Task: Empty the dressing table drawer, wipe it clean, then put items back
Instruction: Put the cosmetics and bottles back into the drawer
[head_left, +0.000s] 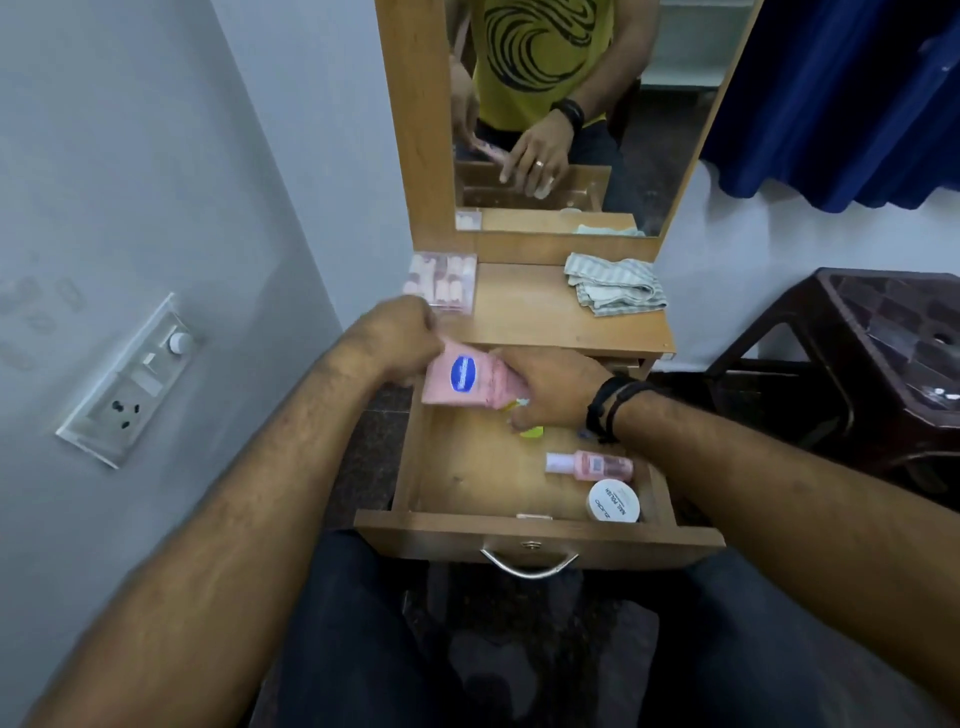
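The wooden drawer (457, 473) of the dressing table stands pulled open toward me. My left hand (402, 325) grips the top of a pink lotion bottle (467, 382) with a blue oval label, held over the drawer's back left corner. My right hand (553, 387) reaches into the back of the drawer, fingers closed over a small yellow-green item (532, 430) that is mostly hidden. A small pink bottle with a white cap (592, 464) lies on its side in the drawer, and a round white jar (613, 501) sits at the front right corner.
On the tabletop (530, 312) lie a clear box of pink press-on nails (441, 280) and a striped cloth (615, 286). A mirror (561, 114) rises behind. A dark plastic stool (883, 353) stands at right, a wall socket panel (132, 382) at left.
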